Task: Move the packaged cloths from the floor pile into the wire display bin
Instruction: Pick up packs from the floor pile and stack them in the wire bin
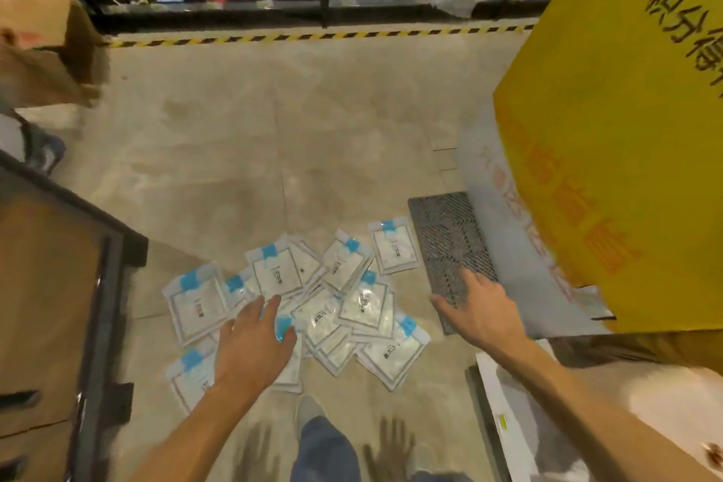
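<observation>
Where left hand (254,344) covers packaged cloths (352,297), labels blurred — right hand (479,311) spread.

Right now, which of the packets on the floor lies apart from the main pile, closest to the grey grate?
The packet at the pile's far right corner. It lies flat, blue tab pointing away, beside the grate, barely touching its neighbours, which overlap in a heap.
</observation>
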Action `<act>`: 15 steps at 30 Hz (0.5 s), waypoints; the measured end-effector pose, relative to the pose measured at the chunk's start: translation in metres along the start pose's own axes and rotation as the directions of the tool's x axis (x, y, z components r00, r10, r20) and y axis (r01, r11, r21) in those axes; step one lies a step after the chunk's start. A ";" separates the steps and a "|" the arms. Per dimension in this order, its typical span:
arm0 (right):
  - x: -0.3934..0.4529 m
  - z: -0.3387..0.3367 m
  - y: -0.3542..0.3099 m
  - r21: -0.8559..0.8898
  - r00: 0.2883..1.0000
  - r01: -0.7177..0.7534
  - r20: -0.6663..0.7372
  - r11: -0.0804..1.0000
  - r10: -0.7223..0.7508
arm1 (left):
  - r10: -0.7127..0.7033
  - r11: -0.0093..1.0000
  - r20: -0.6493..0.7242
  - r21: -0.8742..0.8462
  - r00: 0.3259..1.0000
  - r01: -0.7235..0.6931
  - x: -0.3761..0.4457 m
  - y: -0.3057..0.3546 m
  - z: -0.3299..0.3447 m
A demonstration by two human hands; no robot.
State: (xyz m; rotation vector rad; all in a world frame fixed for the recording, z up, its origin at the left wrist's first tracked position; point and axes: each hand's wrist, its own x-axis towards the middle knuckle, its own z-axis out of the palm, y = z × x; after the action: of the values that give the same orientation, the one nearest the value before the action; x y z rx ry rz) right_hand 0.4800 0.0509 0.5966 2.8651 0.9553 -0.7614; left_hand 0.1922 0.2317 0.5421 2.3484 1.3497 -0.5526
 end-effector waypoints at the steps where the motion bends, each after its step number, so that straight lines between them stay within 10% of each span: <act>1: 0.016 0.018 -0.003 -0.013 1.000 -0.017 0.021 1.000 0.017 | -0.001 1.000 0.020 -0.005 1.000 0.002 0.020 -0.003 0.016; 15: 0.287 0.394 0.019 -0.100 0.977 -0.028 0.207 0.995 0.048 | 0.025 0.998 0.146 0.060 0.989 -0.034 0.306 -0.056 0.348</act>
State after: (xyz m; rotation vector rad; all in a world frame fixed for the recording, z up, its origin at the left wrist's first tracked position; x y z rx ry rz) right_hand 0.5155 0.1271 0.1160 2.6478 0.8818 -0.9620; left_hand 0.2334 0.3059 0.0835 2.3227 1.2477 -0.7510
